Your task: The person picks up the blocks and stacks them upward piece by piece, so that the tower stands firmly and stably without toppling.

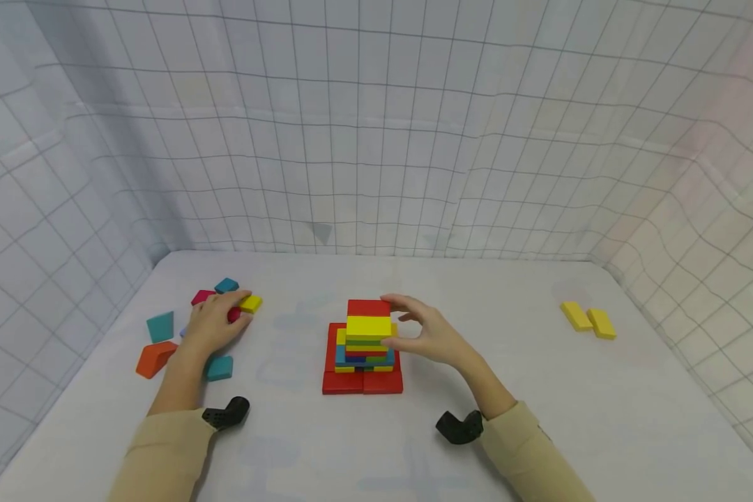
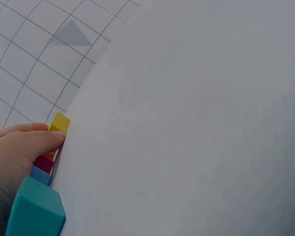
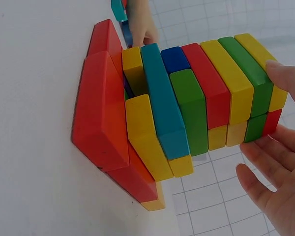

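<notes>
A tower of coloured wooden blocks (image 3: 169,113) stands on flat red blocks (image 1: 343,383) at the middle of the table. At its top lie a yellow block (image 1: 368,328) and a red block (image 1: 368,307) side by side. My right hand (image 1: 436,336) holds this top pair from the right, thumb at the yellow block and index finger at the red block's far side. Over at the left, my left hand (image 1: 216,325) pinches a small yellow block (image 2: 60,122) between thumb and index finger. A dark red block (image 2: 44,163) shows just under that hand.
Around my left forearm lie loose pieces: a teal block (image 1: 160,326), an orange block (image 1: 155,359), another teal block (image 1: 220,368) and a blue block (image 1: 226,285). Two yellow blocks (image 1: 576,316) lie far right. Grid-patterned curtains (image 1: 376,139) enclose the table's back and sides.
</notes>
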A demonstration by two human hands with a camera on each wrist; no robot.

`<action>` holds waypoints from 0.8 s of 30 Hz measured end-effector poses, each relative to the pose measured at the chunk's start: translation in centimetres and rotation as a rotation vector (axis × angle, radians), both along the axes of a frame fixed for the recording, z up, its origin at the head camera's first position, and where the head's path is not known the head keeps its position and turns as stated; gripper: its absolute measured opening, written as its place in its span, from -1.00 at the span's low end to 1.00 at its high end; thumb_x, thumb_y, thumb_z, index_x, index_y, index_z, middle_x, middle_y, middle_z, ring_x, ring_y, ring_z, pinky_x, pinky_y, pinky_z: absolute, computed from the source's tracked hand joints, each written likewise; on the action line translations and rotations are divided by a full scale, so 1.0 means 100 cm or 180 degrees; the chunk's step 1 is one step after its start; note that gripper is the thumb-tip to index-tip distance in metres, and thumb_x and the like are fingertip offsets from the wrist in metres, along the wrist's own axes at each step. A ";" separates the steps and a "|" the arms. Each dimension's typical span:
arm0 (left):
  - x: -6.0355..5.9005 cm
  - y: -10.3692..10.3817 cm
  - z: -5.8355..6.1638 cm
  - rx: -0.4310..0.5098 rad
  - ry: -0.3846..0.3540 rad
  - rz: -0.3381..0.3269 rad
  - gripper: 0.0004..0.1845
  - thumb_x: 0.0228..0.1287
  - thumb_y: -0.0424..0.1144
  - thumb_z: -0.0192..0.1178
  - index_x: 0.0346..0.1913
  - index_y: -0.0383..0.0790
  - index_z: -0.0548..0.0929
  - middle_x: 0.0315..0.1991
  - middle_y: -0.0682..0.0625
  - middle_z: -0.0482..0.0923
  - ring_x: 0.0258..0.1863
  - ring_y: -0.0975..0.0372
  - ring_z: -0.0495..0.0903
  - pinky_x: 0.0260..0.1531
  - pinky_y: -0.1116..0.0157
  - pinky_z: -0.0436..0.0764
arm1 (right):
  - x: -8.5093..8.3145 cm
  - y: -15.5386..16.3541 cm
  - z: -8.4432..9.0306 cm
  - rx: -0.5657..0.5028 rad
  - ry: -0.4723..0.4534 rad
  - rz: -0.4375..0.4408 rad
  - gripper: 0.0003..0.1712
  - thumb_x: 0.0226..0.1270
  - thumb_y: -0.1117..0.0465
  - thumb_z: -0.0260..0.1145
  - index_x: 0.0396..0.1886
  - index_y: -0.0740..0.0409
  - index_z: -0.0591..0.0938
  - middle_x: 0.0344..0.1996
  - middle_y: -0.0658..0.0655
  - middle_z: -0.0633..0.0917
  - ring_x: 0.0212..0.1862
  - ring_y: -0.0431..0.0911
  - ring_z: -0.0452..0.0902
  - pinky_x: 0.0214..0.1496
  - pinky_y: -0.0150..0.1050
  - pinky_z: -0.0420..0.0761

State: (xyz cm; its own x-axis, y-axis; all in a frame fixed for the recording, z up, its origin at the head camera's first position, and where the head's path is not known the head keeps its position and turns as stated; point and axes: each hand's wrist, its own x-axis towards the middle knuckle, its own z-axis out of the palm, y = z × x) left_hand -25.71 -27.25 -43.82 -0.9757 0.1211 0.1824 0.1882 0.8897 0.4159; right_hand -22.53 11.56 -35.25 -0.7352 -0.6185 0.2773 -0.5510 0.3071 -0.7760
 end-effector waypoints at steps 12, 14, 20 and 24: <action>-0.004 0.003 0.001 0.0255 0.0117 -0.0058 -0.61 0.20 -0.29 0.16 0.07 -0.34 0.43 -0.04 -0.33 0.47 -0.02 -0.16 0.32 0.01 -0.23 0.14 | -0.001 -0.001 0.000 0.0007 -0.0027 -0.0003 -0.31 0.07 0.36 0.36 0.22 0.36 0.33 0.12 0.27 0.46 0.11 0.08 0.36 0.14 0.03 0.42; -0.005 0.004 0.001 0.0279 0.0178 -0.0089 -0.62 0.19 -0.29 0.18 0.05 -0.34 0.46 -0.10 -0.30 0.49 -0.06 -0.13 0.35 -0.01 -0.21 0.17 | -0.002 -0.001 0.000 0.0008 -0.0023 -0.0006 -0.31 0.07 0.36 0.36 0.21 0.37 0.33 0.12 0.27 0.46 0.11 0.08 0.36 0.14 0.02 0.42; -0.005 0.023 0.009 0.0617 0.0473 -0.0194 -0.62 0.15 -0.29 0.24 0.03 -0.32 0.50 -0.06 -0.25 0.50 -0.13 -0.04 0.40 -0.10 -0.06 0.39 | -0.001 -0.002 0.001 0.0006 -0.0035 -0.0008 -0.31 0.06 0.37 0.36 0.21 0.40 0.33 0.11 0.29 0.47 0.09 0.10 0.36 0.14 0.04 0.42; -0.001 0.057 0.030 0.1197 0.0775 -0.0485 -0.63 0.09 -0.36 0.28 0.00 -0.33 0.53 -0.06 -0.21 0.53 -0.12 0.03 0.41 -0.09 -0.01 0.39 | 0.000 -0.002 0.002 0.0009 -0.0048 -0.0016 -0.31 0.06 0.38 0.36 0.21 0.39 0.33 0.11 0.29 0.47 0.10 0.10 0.36 0.14 0.04 0.41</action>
